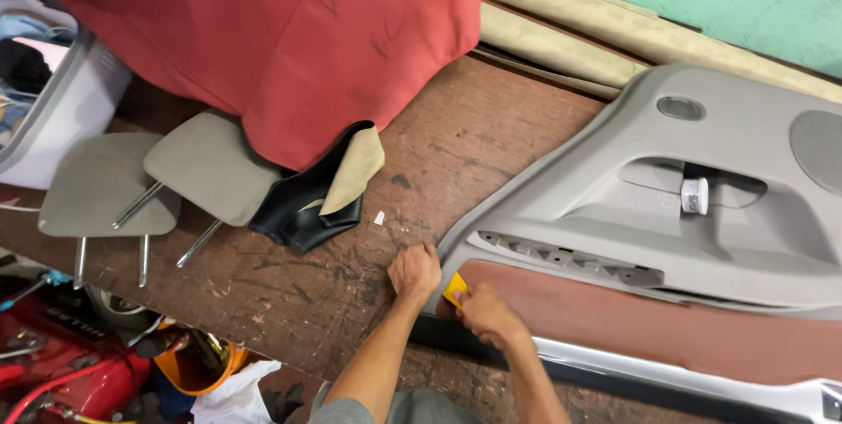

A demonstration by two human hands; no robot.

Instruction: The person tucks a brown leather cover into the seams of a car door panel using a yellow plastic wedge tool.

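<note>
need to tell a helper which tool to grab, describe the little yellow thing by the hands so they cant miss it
Find the big grey car door panel lying on the brown workbench, then its red-brown fabric insert. At the insert's near end, the right hand presses a small flat yellow tool, the only bright yellow thing on the panel.

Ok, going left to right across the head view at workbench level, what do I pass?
White plastic bin → two grey headrests → black and tan cover piece → left hand → yellow scraper → right hand → grey door panel → small white container in the panel's pull recess.
</note>
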